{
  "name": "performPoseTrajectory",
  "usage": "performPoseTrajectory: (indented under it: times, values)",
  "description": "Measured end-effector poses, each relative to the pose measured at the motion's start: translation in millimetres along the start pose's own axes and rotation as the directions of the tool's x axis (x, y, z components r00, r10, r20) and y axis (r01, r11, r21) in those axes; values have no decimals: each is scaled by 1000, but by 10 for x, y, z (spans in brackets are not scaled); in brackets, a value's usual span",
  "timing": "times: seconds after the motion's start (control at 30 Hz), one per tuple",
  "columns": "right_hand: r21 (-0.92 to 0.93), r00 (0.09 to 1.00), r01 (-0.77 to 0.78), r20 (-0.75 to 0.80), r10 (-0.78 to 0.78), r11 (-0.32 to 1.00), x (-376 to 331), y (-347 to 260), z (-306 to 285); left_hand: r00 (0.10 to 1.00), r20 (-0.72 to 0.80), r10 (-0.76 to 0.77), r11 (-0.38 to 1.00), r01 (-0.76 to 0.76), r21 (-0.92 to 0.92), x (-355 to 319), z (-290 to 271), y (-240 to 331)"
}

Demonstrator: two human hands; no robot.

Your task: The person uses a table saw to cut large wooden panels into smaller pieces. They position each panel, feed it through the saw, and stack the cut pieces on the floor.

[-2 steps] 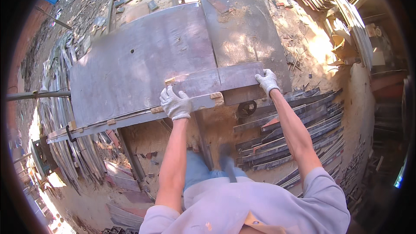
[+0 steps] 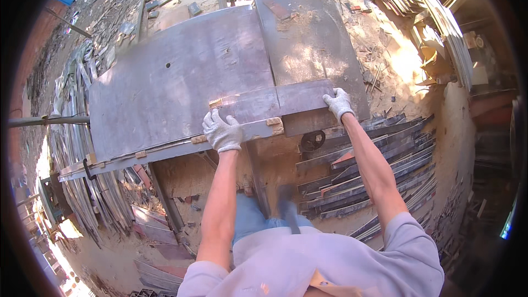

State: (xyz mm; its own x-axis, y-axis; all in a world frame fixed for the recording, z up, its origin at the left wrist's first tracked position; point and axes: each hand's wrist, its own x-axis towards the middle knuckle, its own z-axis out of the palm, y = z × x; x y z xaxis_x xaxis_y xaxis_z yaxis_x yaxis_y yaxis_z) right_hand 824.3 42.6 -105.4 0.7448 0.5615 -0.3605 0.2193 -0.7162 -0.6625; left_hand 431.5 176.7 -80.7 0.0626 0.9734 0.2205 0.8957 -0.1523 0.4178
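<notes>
I stand at a large grey saw table (image 2: 165, 82). A dark flat board (image 2: 275, 102) lies across its near edge. My left hand (image 2: 221, 131), in a white knit glove, presses on the board's near left corner. My right hand (image 2: 339, 103), also gloved, grips the board's right end at the table's right side. A narrower wooden strip (image 2: 258, 128) with pale cut ends lies just in front of the board, beside my left hand.
A second grey table panel (image 2: 302, 27) extends at the back right. Stacks of dark planks (image 2: 374, 159) lie on the ground to my right, thin slats (image 2: 77, 148) to the left. A small handwheel (image 2: 313, 141) sits under the table edge. Sawdust and scraps cover the ground.
</notes>
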Motion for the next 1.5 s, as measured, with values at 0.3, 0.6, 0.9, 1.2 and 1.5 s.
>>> performPoseTrajectory:
  times: [0.3, 0.6, 0.9, 1.2, 1.5]
  values:
    - [-106, 997, 65, 43, -61, 992, 999, -785, 175, 1000, -22, 12, 1000, -12, -13, 1158, 461, 237]
    - [294, 988, -152, 18, 154, 944, 929, -1031, 177, 999, -21, 31, 999, -31, -5, 1794, 616, 319]
    - [819, 961, -275, 219, 168, 504, -1292, 464, -757, 976, 181, -124, 992, 118, 41, 341, -37, 186]
    - [280, 954, -60, 299, -28, 958, -2628, 501, 185, 830, 396, -394, 911, 409, 50, -1708, -899, -333]
    - [500, 922, -252, 385, 48, 829, -4339, 813, -231, 809, 534, -245, 742, 511, -434, -2766, -1542, -714]
